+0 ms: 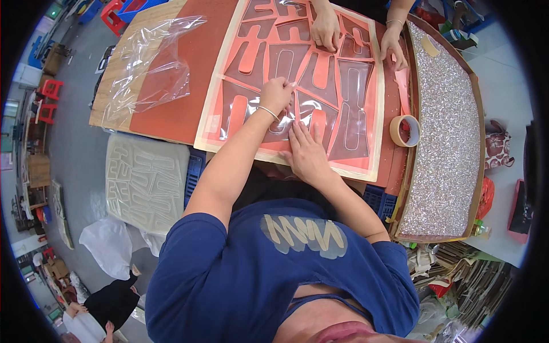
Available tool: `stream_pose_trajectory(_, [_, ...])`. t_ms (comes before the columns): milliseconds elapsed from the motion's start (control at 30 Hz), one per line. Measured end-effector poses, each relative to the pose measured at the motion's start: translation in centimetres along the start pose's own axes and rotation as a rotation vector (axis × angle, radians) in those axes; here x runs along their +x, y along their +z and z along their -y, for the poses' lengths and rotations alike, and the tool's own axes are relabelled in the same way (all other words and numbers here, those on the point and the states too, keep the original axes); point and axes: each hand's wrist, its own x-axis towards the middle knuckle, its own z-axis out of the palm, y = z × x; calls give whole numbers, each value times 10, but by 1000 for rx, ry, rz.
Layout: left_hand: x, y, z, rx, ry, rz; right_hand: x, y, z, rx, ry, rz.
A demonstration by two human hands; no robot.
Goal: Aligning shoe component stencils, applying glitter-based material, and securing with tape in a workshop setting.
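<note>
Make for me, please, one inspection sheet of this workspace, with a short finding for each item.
Surface: reddish table under a pale-edged board
Work things: orange sheet with long shapes, on the board
Hands: left hand at the sheet, grip unclear; right hand open at the near edge
Clutter: clear film, tape roll
Cables: nothing seen
Surroundings: glittery silver sheet right; another person's hands opposite; red stools left

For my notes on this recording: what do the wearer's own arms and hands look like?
Both arms come out of short, loose navy-blue sleeves, leaving the forearms uncovered. The left hand is gloveless, with a thin, pale bangle at its wrist. The right hand is also gloveless, with no bangle visible.
</note>
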Motion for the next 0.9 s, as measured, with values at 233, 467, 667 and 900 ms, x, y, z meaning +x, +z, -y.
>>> stream_pose_trajectory(233, [14, 8, 11, 264, 78, -64, 48, -29, -44, 438, 247, 213])
stream_pose_trajectory(467, [8, 4, 11, 57, 37, -42, 45, 0, -61, -139, 78, 39])
stream_pose_trajectory(667, [-25, -4, 7, -443, 275, -31, 66, 3, -70, -150, 93, -44])
stream_pose_trajectory(900, [-3, -87, 27, -906, 427, -166, 94, 12, -73, -233, 96, -101])
